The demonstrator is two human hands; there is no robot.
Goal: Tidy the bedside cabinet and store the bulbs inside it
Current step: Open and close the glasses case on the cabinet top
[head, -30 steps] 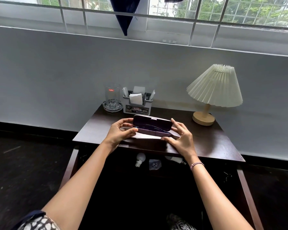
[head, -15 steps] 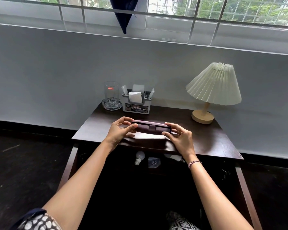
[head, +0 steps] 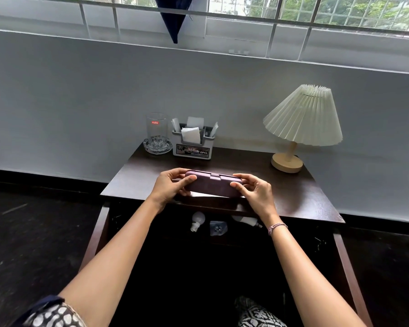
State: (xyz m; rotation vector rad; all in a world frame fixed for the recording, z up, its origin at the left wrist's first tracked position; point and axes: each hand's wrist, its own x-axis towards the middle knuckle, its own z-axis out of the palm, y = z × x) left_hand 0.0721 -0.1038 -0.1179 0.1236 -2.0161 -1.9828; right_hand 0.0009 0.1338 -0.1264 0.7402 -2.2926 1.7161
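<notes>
A purple glasses case (head: 211,185) lies closed near the front edge of the dark wooden bedside cabinet (head: 293,197). My left hand (head: 169,186) grips its left end and my right hand (head: 256,192) grips its right end. Something white shows under the case. Below the top, inside the open cabinet, lie a white bulb (head: 197,220), a clear bulb (head: 218,228) and another white bulb (head: 247,220), the last partly hidden by my right wrist.
At the back of the cabinet top stand a glass (head: 156,131) on a glass ashtray (head: 157,145), a grey organiser with papers (head: 193,147) and a pleated lamp (head: 302,119). A white wall rises behind. Dark floor lies on both sides.
The case's lid stood open a second ago; it has come down and the case is now closed between my two hands.
</notes>
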